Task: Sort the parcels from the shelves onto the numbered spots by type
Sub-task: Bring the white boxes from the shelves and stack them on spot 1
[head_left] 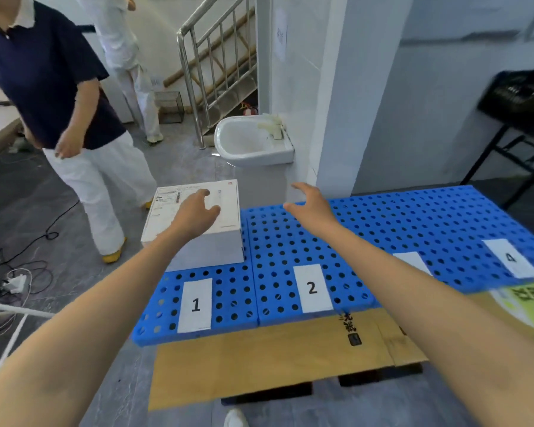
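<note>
View: head camera, looking down over both forearms.
Parcel: white box (211, 246) with a shipping label on top, sitting on the blue perforated pallet (383, 223), at its far-left corner, behind label 1 (195, 305).
Left hand (196, 215): over the box top, fingers spread and loose, gripping nothing; cannot tell whether the palm touches the lid.
Right hand (310, 208): in the air just right of the box, fingers released and splayed, holding nothing.
Step, as judged: box set on spot 1, or about to be squared up there.
Doing it well: check the box sits flat and behind its own number, not over the seam toward label 2 (312, 288); nudge with flat palms, no need to lift.
Other spots: label 4 (510, 257) far right; another label between 2 and 4, its number hidden by the right forearm.
Surroundings: cardboard sheet (259, 359) under the pallet's near edge; washbasin (250, 143) behind; black crate (518, 100) on a stand, right.
In the way: a person in a navy top (43, 72) close on the left; loose cables (28, 251) on the floor there, likely a trip hazard on the walk to the shelves.
</note>
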